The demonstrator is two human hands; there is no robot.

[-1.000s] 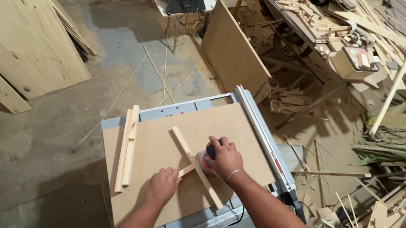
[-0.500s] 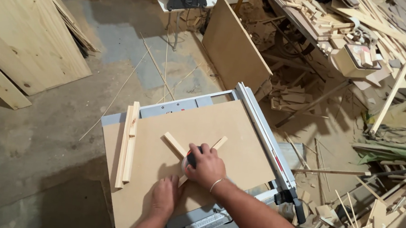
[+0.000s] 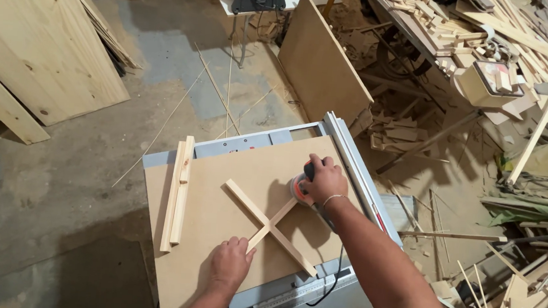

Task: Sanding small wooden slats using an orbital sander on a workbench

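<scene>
On the board, right hand (image 3: 325,177), grip clenched around sander (image 3: 300,190), has moved farther up the cross (image 3: 269,226).

Right hand (image 3: 325,177) gripping sander (image 3: 300,190)

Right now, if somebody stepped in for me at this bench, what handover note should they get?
Left hand: pressing down the near end of the wooden cross, fingers flat on it.
Right hand: gripping a small power sander at the far end of one cross arm.
The cross lies flat on the brown board covering the saw table. Two loose strips lie along the board's left side.
Done: the two slats are crossed into an X.
Left: cannot tell how much is sanded; the loose strips look untouched.
</scene>
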